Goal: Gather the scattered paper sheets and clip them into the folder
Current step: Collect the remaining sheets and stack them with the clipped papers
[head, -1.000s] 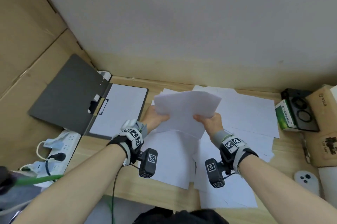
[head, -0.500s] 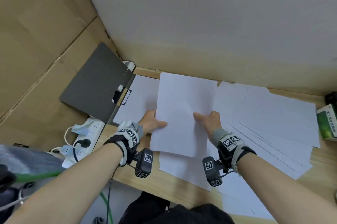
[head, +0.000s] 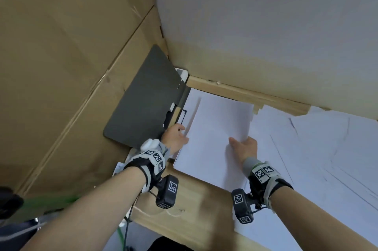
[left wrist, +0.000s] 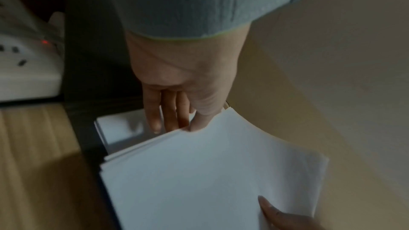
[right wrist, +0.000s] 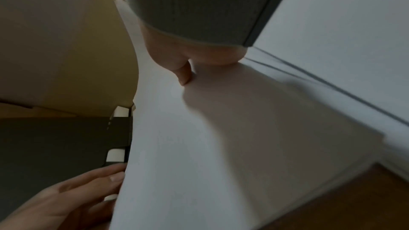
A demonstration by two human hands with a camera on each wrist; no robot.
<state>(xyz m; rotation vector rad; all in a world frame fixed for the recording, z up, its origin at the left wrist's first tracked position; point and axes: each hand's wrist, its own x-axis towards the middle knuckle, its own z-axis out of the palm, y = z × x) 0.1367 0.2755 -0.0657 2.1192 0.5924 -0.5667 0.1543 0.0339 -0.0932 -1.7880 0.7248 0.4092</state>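
The grey folder (head: pixel 143 103) lies open at the desk's left back corner, its cover leaning on the cardboard wall, its black clip (head: pixel 181 116) at the spine. I hold a stack of white paper (head: pixel 216 134) over the folder's right half, which it hides. My left hand (head: pixel 176 136) pinches the stack's left edge beside the clip, thumb (left wrist: pixel 199 120) on top and fingers running under it. My right hand (head: pixel 243 146) grips the right edge, thumb (right wrist: pixel 183 74) pressed on the top sheet. Loose sheets (head: pixel 319 148) stay spread over the desk to the right.
A white power strip (left wrist: pixel 24 69) with a red light sits left of the folder, below desk level. Cardboard walls (head: pixel 71 66) close in the left side and a white wall the back. The wooden desk edge (head: pixel 184 218) runs close in front of me.
Both hands have carried the stack left and down, from above the loose sheets to over the folder's right half. My view has swung left, and the boxes at the right are out of frame.
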